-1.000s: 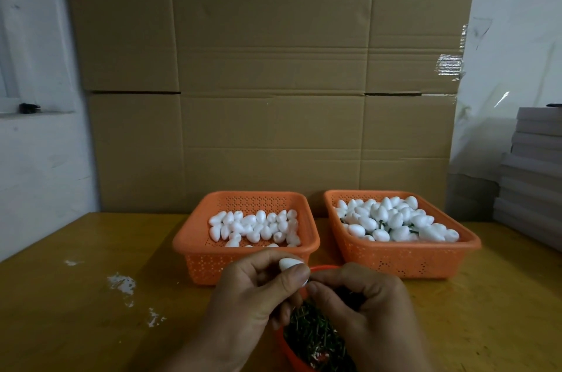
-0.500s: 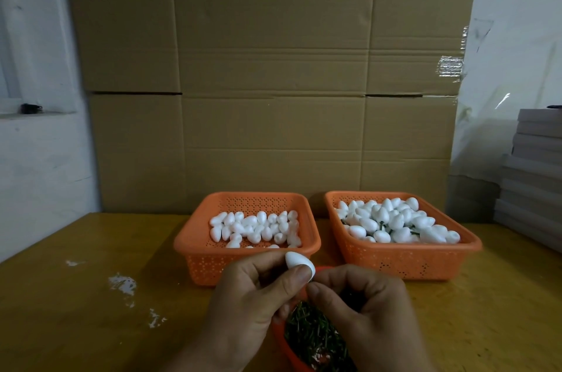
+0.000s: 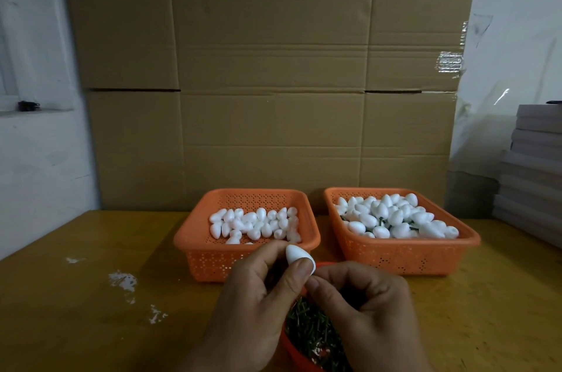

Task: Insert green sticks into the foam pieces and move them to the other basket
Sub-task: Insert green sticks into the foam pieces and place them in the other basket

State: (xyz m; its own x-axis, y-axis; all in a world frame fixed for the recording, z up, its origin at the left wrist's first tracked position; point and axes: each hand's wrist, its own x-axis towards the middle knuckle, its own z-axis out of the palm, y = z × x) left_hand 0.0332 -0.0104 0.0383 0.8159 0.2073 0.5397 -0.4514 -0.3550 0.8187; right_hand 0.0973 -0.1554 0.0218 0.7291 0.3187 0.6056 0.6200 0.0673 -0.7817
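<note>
Green sticks (image 3: 310,332) filled the small red bowl (image 3: 293,355) at the near edge of the table (image 3: 91,311), mostly hidden beneath my two hands. My left hand (image 3: 252,307) pinched a white foam piece (image 3: 299,254) between thumb and forefingers, and over the past second I had turned it up from lying nearly flat behind the thumb tip to standing tilted and well exposed above it. My right hand (image 3: 362,304) stayed curled with thumb and forefinger pressed together right under the foam; I could not see a stick in that pinch, though I judged one was being pushed in there. To me the rise meant the insertion was under way or almost finished.

Just beyond, the left basket (image 3: 194,250) held plain foam pieces, a thin layer at its far half. Beside it, the right basket (image 3: 468,242) was heaped with foam showing dark stems between them, the place this piece would go next. Cardboard boxes (image 3: 267,67) stood behind.
</note>
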